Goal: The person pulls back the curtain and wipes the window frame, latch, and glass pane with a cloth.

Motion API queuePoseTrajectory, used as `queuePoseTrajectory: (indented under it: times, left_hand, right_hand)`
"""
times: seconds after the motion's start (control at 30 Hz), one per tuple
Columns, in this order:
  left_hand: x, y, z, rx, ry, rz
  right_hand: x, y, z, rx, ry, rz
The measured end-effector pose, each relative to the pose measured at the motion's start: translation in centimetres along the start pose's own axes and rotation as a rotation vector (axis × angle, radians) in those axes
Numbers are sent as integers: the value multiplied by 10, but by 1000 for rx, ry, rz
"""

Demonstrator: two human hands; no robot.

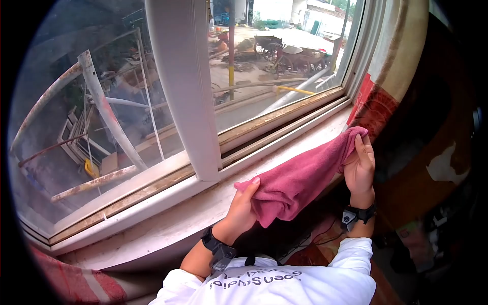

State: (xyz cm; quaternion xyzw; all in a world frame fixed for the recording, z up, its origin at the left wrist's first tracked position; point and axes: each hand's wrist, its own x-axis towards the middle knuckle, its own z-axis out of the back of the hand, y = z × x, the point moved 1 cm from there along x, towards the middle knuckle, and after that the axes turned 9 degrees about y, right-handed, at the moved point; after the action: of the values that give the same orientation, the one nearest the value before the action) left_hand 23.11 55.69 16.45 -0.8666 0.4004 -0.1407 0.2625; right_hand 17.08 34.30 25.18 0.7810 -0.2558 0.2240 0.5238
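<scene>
We hold a cloth (300, 183) of dusty pink, plain and matte, soft like towelling, stretched slantwise between our hands. Our left hand (243, 209) pinches its lower end, thumb on top, and our right hand (360, 170) grips the upper end, where the fabric bunches at the fingertips. The upper edge runs fairly straight; below it, creases and loose folds gather, and a rounded corner droops near the left hand. We see it in front of the window (284, 66), over the pale sill (168, 223); whether they touch, we cannot tell.
</scene>
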Motion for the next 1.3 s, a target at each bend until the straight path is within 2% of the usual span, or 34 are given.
queuePoseTrajectory:
  times: [0.13,0.23,0.3,0.4,0.43,0.5,0.53,0.63,0.7,0.77,0.83,0.9,0.97,1.03,1.13,1.23,1.3]
  left_hand:
    - [-27,-37,-2,488,-89,-293]
    - [-38,-59,-6,774,-159,-493]
    - [-47,-76,-2,816,-171,-449]
    - [-64,-97,-15,581,-71,-351]
    - [-70,-102,-15,589,-79,-354]
    - [-82,-114,-13,813,-24,-264]
    - [-95,-128,-9,1010,-83,-100]
    - [-112,-140,-8,1069,-86,-231]
    - [-124,-147,-3,1103,-117,-245]
    - [-138,-152,4,1162,-193,-139]
    - [-153,-155,26,1309,-238,-109]
    - [-175,-160,30,1397,-392,30]
    - [-197,-164,26,1365,-503,43]
    - [-221,-174,13,1398,-612,122]
    - [-247,-182,4,1103,-610,-36]
    - [-263,-186,7,867,-581,-299]
    - [-267,-189,6,836,-549,-357]
  right_hand:
    - [16,4,11,-153,-24,-161]
    - [26,-6,9,-209,116,-410]
    - [33,-13,5,-178,118,-452]
    - [40,-14,-12,-87,232,-610]
    - [42,-12,-16,-77,238,-609]
    - [44,-12,-26,-119,275,-606]
    - [46,-15,-29,-125,268,-578]
    - [52,-26,-35,-194,253,-549]
    - [58,-33,-43,-372,292,-417]
    - [61,-38,-49,-558,322,-315]
    - [60,-40,-56,-614,330,-296]
    - [57,-34,-64,-1003,446,-165]
    - [50,-34,-77,-1071,541,-102]
    - [37,-36,-90,-734,553,-546]
    - [27,-38,-105,-217,515,-843]
    - [27,-55,-123,141,426,-782]
    - [32,-66,-138,214,419,-646]
